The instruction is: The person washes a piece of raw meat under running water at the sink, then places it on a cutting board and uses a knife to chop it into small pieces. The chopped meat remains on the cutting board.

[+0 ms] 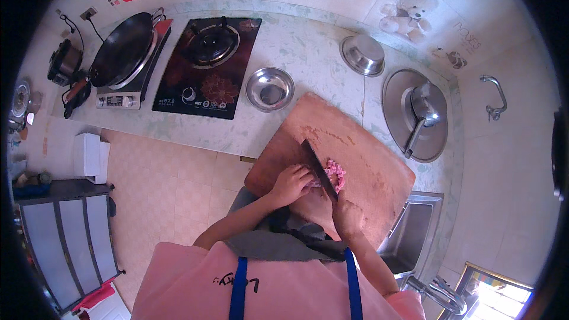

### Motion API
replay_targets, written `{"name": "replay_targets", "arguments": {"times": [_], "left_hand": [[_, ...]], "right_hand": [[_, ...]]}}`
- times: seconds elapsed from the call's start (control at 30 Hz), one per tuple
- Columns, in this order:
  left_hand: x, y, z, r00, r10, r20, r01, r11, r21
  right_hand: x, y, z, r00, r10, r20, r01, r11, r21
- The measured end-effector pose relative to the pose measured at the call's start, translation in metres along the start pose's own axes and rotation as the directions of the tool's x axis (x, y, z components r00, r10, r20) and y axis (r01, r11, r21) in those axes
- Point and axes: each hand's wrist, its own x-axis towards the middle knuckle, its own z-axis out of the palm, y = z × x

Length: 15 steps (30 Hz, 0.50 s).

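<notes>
A wooden cutting board [373,160] lies at a slant on the counter in front of me. My right hand [349,217] is closed around the handle of a kitchen knife [319,170], whose blade crosses the board with its tip pointing up and left. Small chopped pieces of pink meat [336,173] lie just right of the blade. On the blade's left side, my left hand [294,183] rests with curled fingers on a piece of meat [314,182], mostly hidden by the fingers and blade.
Beyond the board stand a steel bowl [270,89] and an upturned steel basin [363,55]. Right of it, a ladle [415,138] lies with a pot on a round metal lid [395,98]. A sink [411,231] adjoins the board; a gas hob [206,66] and wok [122,51] are left.
</notes>
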Motion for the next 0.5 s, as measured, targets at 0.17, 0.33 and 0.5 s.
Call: {"name": "replay_targets", "arguments": {"times": [0.17, 0.33, 0.5], "left_hand": [[-0.005, 0.006, 0.003, 0.995, 0.067, -0.079, -0.064, 0.997, 0.041], [-0.007, 0.003, 0.000, 0.990, 0.068, -0.125, -0.068, 0.998, 0.002], [-0.003, -0.001, 0.006, 0.987, 0.148, -0.060, -0.141, 0.985, 0.102]], "right_hand": [[0.054, -0.013, 0.016, 0.957, -0.021, -0.289, 0.062, 0.989, 0.135], [0.037, -0.018, 0.000, 0.967, 0.238, -0.095, -0.212, 0.952, 0.220], [-0.006, -0.018, -0.020, 0.993, 0.107, -0.040, -0.104, 0.993, 0.061]]}}
